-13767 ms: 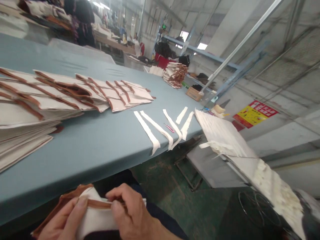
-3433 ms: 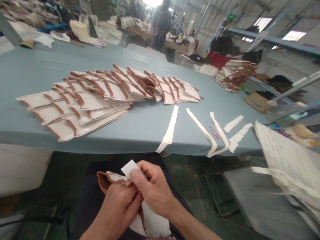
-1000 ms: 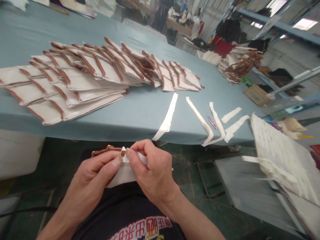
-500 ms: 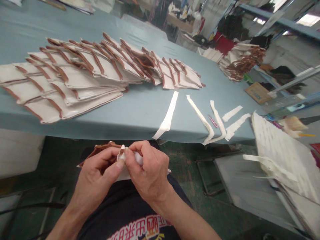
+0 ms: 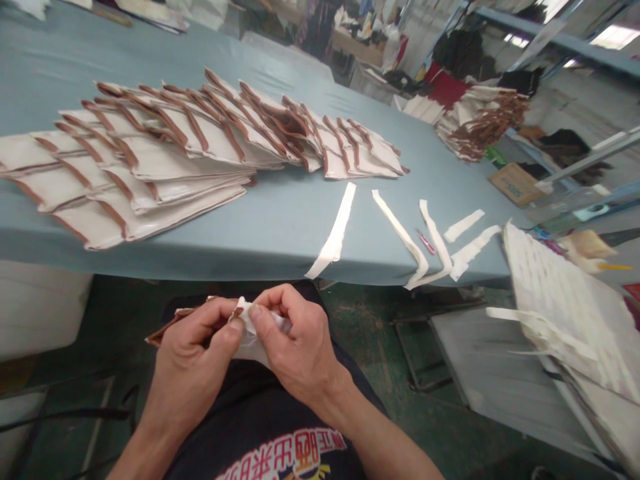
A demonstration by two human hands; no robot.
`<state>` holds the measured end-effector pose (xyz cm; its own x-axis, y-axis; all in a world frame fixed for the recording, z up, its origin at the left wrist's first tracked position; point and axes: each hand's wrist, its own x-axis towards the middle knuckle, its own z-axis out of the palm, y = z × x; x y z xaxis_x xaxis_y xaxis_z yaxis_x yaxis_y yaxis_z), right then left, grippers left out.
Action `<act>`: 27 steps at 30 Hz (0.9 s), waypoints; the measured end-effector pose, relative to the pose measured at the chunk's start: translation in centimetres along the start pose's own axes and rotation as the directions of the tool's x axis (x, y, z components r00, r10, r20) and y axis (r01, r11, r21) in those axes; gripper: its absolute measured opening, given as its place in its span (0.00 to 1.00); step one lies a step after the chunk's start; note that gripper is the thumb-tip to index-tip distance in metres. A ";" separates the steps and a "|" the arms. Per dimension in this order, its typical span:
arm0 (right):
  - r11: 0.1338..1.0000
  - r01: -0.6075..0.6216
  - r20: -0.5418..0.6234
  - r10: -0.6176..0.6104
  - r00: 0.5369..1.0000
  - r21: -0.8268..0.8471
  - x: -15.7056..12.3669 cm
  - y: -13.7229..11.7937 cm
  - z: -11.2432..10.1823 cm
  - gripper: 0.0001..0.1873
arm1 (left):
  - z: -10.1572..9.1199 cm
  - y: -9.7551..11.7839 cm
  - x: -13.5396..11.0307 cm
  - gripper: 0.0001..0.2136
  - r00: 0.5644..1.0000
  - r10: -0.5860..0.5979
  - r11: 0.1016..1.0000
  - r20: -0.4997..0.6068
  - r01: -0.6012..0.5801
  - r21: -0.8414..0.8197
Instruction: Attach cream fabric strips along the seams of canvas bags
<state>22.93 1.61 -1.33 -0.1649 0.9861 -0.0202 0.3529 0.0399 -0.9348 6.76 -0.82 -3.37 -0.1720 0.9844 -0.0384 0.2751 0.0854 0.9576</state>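
Grip, left hand (image 5: 193,363): pinched shut on the brown-trimmed cream fabric piece (image 5: 247,343), steadying it.
Grip, right hand (image 5: 295,350): fingertips closed on its corner (held close for fine work).
Piece: over the lap, below the desk (image 5: 280,230).

We are pinching a cream cloth piece with brown trim (image 5: 245,333) over our lap, left hand (image 5: 193,363) and right hand (image 5: 295,347) meeting thumb to thumb. Beyond them, trimmed pieces (image 5: 165,153) are lying fanned on the blue table (image 5: 280,230), and white strips (image 5: 336,230) are drooping over its near edge.
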 end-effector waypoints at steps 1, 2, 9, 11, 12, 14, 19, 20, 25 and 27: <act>1.000 0.005 -0.004 -0.005 1.000 -0.011 -0.1 0.0 0.1 0.14 | 0.0 0.2 -0.1 0.10 1.000 0.012 1.000 -0.005 -0.012 0.018; 1.000 0.001 -0.009 -0.001 1.000 -0.020 -0.1 -0.1 0.2 0.14 | 0.1 0.5 -0.3 0.10 1.000 0.023 0.999 -0.016 -0.022 0.037; 0.993 -0.073 0.071 0.079 0.994 -0.090 0.6 -0.1 -0.8 0.09 | 0.7 0.7 -0.8 0.12 0.987 0.149 0.979 -0.056 -0.140 0.147; 0.989 -0.138 0.171 0.144 0.975 -0.049 1.3 0.5 -1.0 0.09 | 0.6 0.0 -0.4 0.12 0.985 0.171 0.973 0.001 -0.169 0.159; 0.983 -0.183 0.231 0.180 0.956 -0.005 1.6 1.0 -1.0 0.09 | 0.5 -0.4 -0.2 0.12 0.986 0.166 0.971 0.032 -0.169 0.171; 0.964 -0.255 0.321 0.221 0.921 0.070 2.3 1.8 -0.7 0.08 | 0.6 -0.9 0.1 0.12 0.989 0.138 0.967 0.060 -0.147 0.209; 0.976 -0.211 0.283 0.189 0.940 0.050 2.9 2.6 0.7 0.08 | 1.1 -1.2 0.3 0.13 0.991 0.137 0.961 0.009 -0.135 0.241; 0.978 -0.205 0.269 0.186 0.945 0.046 2.9 2.6 0.9 0.08 | 1.2 -1.1 0.4 0.13 0.990 0.141 0.961 0.017 -0.141 0.237; 0.982 -0.186 0.227 0.171 0.959 0.043 2.9 2.0 1.2 0.11 | 0.3 0.1 1.3 0.13 0.981 0.173 0.962 0.084 -0.186 0.202; 0.988 -0.155 0.226 0.145 0.963 0.027 3.0 1.8 0.7 0.12 | -0.3 0.9 1.6 0.13 0.975 0.184 0.961 0.121 -0.204 0.185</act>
<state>22.43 4.57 -3.34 -0.3160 0.9191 -0.2354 0.3491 -0.1180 -0.9296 6.43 0.76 -2.48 -0.0026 0.9946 0.1042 0.4746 -0.0904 0.8755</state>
